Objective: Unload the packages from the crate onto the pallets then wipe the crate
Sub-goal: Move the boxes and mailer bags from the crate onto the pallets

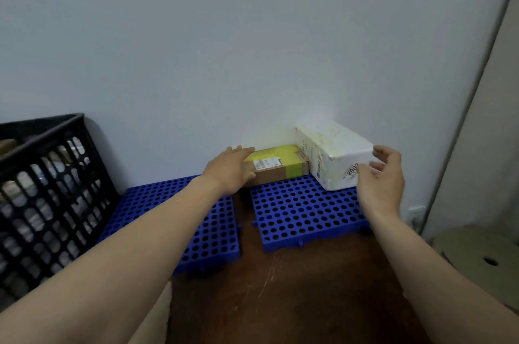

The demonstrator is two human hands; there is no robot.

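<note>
Black plastic lattice crate (50,189) stands far left, against the left blue perforated plastic pallet (157,203), with packages showing through its walls. Left hand (227,172) lies flat, fingers straight, on the brown cardboard box with yellow tape (278,166), probably seating it against the wall (252,34). White oblong package (334,155) occupies the right blue pallet's (303,214) back right corner, touching that box. Right hand (382,180) hovers beside it, fingers loosely apart, gripping nothing. Unloading judged unfinished.

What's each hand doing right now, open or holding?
Left hand: open, flat on the brown box.
Right hand: open, fingers loose beside the white box.
</note>
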